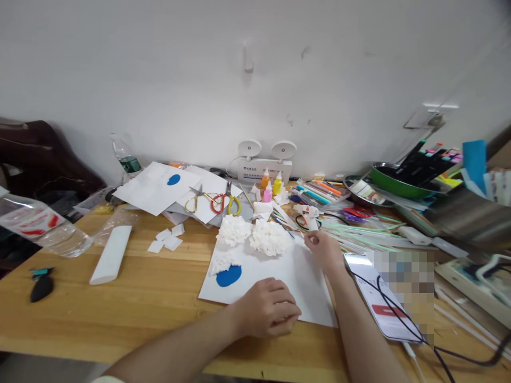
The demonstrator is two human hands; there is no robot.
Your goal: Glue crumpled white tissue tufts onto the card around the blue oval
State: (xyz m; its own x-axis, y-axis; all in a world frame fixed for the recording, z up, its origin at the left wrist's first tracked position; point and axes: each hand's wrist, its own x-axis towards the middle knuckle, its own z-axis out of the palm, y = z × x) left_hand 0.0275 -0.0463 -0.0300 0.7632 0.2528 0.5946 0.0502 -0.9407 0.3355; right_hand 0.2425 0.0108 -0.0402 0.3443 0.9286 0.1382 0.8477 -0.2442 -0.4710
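Observation:
On the table's front half lies a white sheet (287,282) with two fluffy white paper clusters (271,238) along its upper edge. A blue paint-like patch (229,275) sits at its left, with a smaller white crumpled clump (224,261) over its upper edge. My left hand (268,309) rests over the sheet's near part, fingers curled; whatever they may hold is hidden. At the sheet's upper right, my right hand (324,251) has its fingers pinched together just below a white glue gun (310,214). I cannot make out anything in that pinch.
Scissors (217,203), pliers (233,203) and paint bottles (277,183) lie behind the sheet. Small white squares (172,242) and a white block (112,255) are left. A phone (377,298) with cables borders my right forearm. Plastic strips (359,239) clutter the right.

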